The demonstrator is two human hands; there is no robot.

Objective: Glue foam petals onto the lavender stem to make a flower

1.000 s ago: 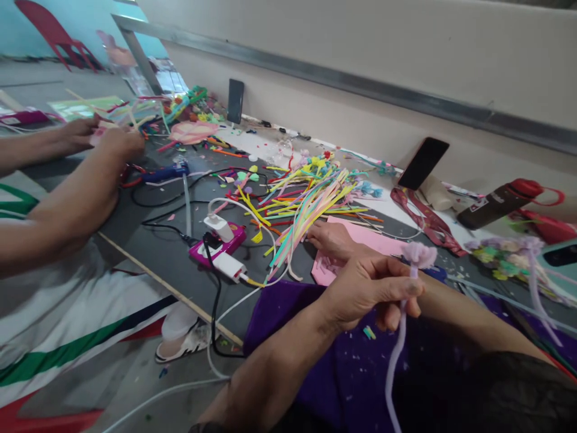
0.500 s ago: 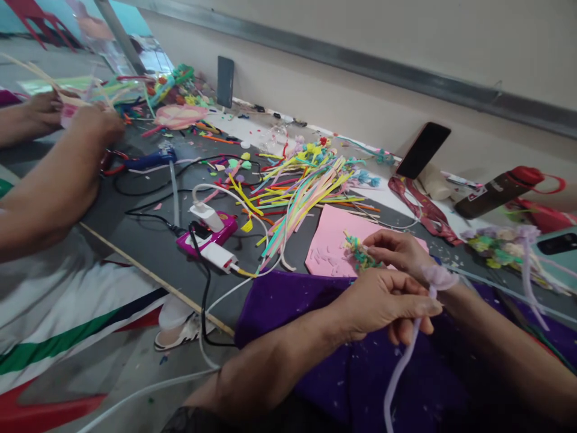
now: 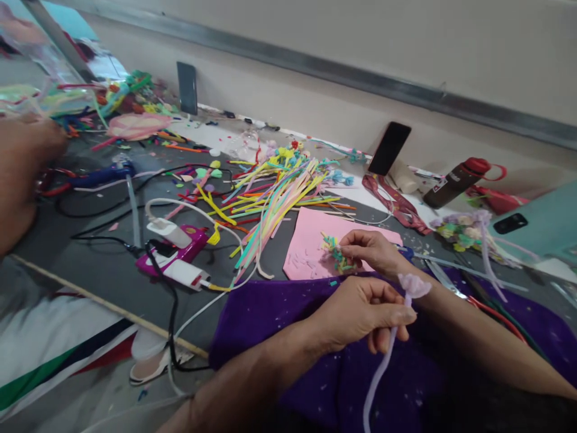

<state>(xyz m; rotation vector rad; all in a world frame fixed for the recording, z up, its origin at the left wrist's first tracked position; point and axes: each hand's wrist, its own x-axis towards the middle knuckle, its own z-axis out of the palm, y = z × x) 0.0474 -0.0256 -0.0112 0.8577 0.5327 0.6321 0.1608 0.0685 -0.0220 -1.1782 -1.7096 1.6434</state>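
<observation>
No txt legible w/ certainty. Dark bottle (image 3: 460, 180), beyond & to the R of the R grip (image 3: 376, 249), has pale lettering along its side, too blurred to read, plus a small white sticker (image 3: 438, 186) nr its base w/ a mark, also illeg.

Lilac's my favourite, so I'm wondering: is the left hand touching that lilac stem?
Touching: the head view shows the left hand pinching the lilac stem, thumb across it.

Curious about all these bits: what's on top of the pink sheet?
Small lilac snippets lie on the pink sheet. The right hand holds green-and-yellow pieces over it; whether they touch it is unclear. Whatever lies beneath that hand and those pieces is covered.
</observation>
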